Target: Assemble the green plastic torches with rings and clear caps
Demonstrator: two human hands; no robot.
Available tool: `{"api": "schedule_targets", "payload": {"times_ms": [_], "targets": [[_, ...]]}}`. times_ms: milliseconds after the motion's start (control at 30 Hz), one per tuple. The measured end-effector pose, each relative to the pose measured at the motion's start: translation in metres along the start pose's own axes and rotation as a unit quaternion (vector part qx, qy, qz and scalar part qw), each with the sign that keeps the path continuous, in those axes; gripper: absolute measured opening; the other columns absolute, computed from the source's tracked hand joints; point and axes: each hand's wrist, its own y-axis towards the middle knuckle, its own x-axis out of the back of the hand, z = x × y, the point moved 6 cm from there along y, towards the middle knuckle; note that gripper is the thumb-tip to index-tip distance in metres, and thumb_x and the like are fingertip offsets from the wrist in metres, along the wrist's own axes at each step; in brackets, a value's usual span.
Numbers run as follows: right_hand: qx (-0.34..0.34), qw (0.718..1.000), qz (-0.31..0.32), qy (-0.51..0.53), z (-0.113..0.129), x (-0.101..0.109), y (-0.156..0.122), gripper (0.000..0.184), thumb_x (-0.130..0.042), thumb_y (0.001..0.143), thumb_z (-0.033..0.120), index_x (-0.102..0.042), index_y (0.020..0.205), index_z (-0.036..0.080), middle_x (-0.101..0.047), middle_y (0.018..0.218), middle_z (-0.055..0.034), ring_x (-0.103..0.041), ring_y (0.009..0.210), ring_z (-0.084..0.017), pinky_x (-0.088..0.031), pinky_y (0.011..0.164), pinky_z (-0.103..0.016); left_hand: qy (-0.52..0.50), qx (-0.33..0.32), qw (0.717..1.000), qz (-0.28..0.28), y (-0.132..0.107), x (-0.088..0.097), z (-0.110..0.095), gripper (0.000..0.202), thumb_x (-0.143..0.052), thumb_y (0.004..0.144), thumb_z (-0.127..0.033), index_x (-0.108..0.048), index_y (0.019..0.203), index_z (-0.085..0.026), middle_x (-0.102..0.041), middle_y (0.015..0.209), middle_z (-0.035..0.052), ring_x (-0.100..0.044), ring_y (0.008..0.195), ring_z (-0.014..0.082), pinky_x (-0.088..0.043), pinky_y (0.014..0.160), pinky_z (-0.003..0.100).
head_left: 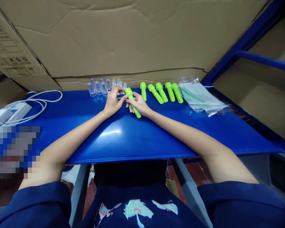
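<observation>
A lime-green plastic piece shaped like a small flashlight [136, 110] is tilted between my hands, its wide head up and away from me. My right hand [140, 104] is closed round its body just below the head. The fingers and thumb of my left hand [113, 100] are closed at the head's rim. A thin yellow-green loop [119, 99] shows beside my left thumb; I cannot tell whether it is attached. Just behind my left hand stand several clear plastic bottles [98, 87], some partly hidden by it.
Several matching green flashlights [158, 90] lie right of my hands. Beyond them is a clear plastic bag [201, 95] with pale contents. A white power strip with a cable [20, 110] sits at the left. Cardboard [133, 41] walls the back of the blue table [142, 142].
</observation>
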Motion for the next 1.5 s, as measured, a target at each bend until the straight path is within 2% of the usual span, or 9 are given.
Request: {"api": "schedule_targets", "payload": {"times_ms": [233,433,600,867,1133,1333,1500], "targets": [[0.011,1.0,0.019,-0.017,0.0,-0.002,-0.001,0.035,-0.071,0.089,0.039,-0.044,0.102,0.022,-0.064,0.059,0.008,-0.054,0.034,-0.01,-0.042,0.03,-0.019,-0.025,0.019,1.0,0.003,0.001,0.001,0.001,0.037,-0.057,0.098,-0.056,-0.061,0.106,-0.02,-0.068,0.104,0.009,-0.068,0.092,0.0214,-0.055,0.091,0.043],[0.022,0.999,0.015,-0.017,0.002,-0.004,-0.003,0.032,-0.068,0.087,0.038,-0.045,0.101,0.022,-0.063,0.055,0.0087,-0.055,0.033,-0.012,-0.041,0.028,-0.02,-0.026,0.018,0.999,-0.008,0.0,0.003,-0.001,0.043,-0.055,0.097,-0.062,-0.06,0.103,-0.02,-0.069,0.101,0.0077,-0.068,0.087,0.0191,-0.055,0.088,0.039],[0.027,0.999,0.012,-0.017,0.004,-0.004,-0.003,0.033,-0.068,0.088,0.04,-0.043,0.101,0.022,-0.063,0.055,0.0095,-0.056,0.033,-0.011,-0.041,0.029,-0.019,-0.035,-0.002,0.999,-0.032,-0.001,0.004,-0.007,0.042,-0.052,0.099,-0.061,-0.061,0.101,-0.02,-0.068,0.102,0.0074,-0.067,0.083,0.0178,-0.055,0.086,0.038],[0.03,0.999,0.012,-0.016,0.003,-0.004,-0.002,0.033,-0.068,0.088,0.039,-0.043,0.102,0.023,-0.063,0.055,0.0096,-0.056,0.033,-0.011,-0.041,0.029,-0.019,-0.038,0.027,0.998,-0.031,0.0,0.005,-0.006,0.041,-0.056,0.097,-0.06,-0.063,0.1,-0.02,-0.07,0.105,0.0086,-0.068,0.081,0.0162,-0.055,0.083,0.034],[0.032,0.999,0.011,-0.015,0.004,-0.005,-0.002,0.029,-0.064,0.088,0.033,-0.041,0.103,0.023,-0.062,0.054,0.0106,-0.055,0.033,-0.011,-0.04,0.028,-0.018,-0.077,0.054,0.995,-0.014,-0.005,-0.003,-0.009,0.034,-0.054,0.101,-0.051,-0.058,0.116,-0.02,-0.074,0.087,0.0031,-0.07,0.081,0.0151,-0.054,0.081,0.029],[0.026,0.999,0.011,-0.016,0.003,-0.004,-0.001,0.029,-0.064,0.089,0.033,-0.04,0.101,0.023,-0.062,0.053,0.0104,-0.055,0.033,-0.012,-0.041,0.028,-0.019,-0.073,0.037,0.997,-0.016,-0.002,-0.001,-0.01,0.03,-0.058,0.099,-0.048,-0.06,0.108,-0.02,-0.072,0.089,0.0046,-0.068,0.08,0.016,-0.054,0.08,0.031],[0.021,0.999,0.01,-0.023,0.004,-0.004,-0.002,0.026,-0.063,0.09,0.03,-0.041,0.102,0.023,-0.062,0.053,0.0104,-0.055,0.033,-0.011,-0.041,0.029,-0.018,-0.04,0.031,0.999,-0.001,0.001,0.001,-0.005,0.033,-0.058,0.099,-0.051,-0.061,0.106,-0.019,-0.071,0.098,0.0073,-0.068,0.088,0.0176,-0.053,0.08,0.032]]}}
